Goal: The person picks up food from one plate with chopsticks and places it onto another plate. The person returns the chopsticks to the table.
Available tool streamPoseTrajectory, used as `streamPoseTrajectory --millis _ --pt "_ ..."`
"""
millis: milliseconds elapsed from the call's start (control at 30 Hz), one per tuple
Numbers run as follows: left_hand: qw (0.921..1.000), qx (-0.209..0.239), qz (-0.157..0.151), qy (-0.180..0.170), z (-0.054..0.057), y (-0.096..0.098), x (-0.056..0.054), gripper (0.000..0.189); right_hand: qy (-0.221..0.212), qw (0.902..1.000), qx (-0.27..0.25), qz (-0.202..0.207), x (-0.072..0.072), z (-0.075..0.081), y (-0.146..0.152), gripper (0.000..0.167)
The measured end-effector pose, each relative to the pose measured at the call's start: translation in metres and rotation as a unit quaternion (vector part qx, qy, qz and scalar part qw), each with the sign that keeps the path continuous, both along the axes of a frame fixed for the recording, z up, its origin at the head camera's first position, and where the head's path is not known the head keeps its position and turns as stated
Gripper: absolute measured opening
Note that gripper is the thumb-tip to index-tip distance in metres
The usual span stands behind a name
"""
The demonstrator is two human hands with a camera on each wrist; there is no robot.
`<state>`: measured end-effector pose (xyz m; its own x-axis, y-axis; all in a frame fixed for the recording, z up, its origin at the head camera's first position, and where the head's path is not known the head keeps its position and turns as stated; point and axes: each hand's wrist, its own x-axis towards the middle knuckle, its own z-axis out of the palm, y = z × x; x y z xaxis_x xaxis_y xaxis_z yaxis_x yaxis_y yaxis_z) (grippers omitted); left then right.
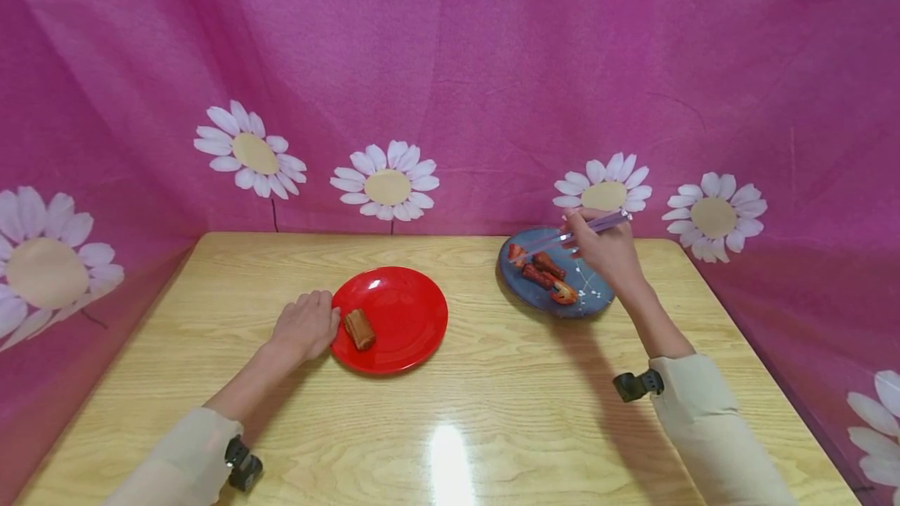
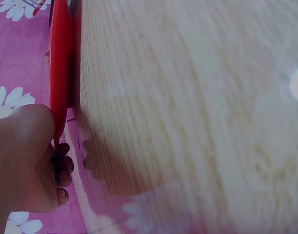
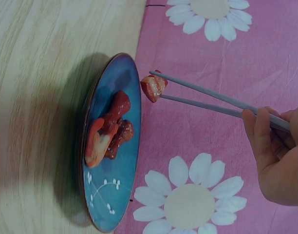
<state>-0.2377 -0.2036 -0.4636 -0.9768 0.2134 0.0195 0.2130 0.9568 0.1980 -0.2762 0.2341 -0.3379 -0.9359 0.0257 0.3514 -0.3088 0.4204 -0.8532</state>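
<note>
My left hand point(image 1: 305, 326) grips the left rim of a red plate point(image 1: 411, 318); in the left wrist view its thumb lies over the rim and its fingers curl below. A brown rolled piece of food point(image 1: 360, 329) rests on that plate, close to the hand. My right hand point(image 1: 606, 250) holds purple-grey chopsticks point(image 3: 207, 91). Between their tips is a reddish, glazed chunk of meat point(image 3: 154, 87), raised off the blue plate point(image 3: 122, 185). Two dark red drumsticks point(image 1: 548, 265) and an orange-brown wing-like piece point(image 1: 564, 293) lie together on the blue plate.
Both plates stand on a wood-grain table point(image 1: 485, 389), red to the left and blue at the back right. A pink curtain point(image 1: 450, 84) with daisies surrounds the table's back and sides. Each wrist wears a small black camera point(image 1: 636, 386).
</note>
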Motion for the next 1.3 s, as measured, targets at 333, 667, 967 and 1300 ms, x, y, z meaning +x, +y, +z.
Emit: streamPoseTrajectory --millis 333,667,967,1300 --pt "1.0000 0.005 0.001 0.002 0.000 0.000 -0.002 0.021 -0.007 0.9997 0.019 -0.015 0.021 0.019 0.001 0.037" --pt "1.0000 0.003 0.001 -0.002 0.002 0.001 -0.001 0.021 0.014 0.9991 0.031 -0.025 0.014 0.009 0.019 0.033" --pt "1.0000 0.000 0.001 -0.004 0.001 0.001 -0.001 0.021 0.001 0.9971 0.056 -0.053 0.000 -0.011 0.042 0.040" --pt "1.0000 0.003 0.003 -0.004 0.001 0.000 0.000 0.021 -0.003 0.9947 0.080 -0.065 0.004 -0.008 0.052 0.042"
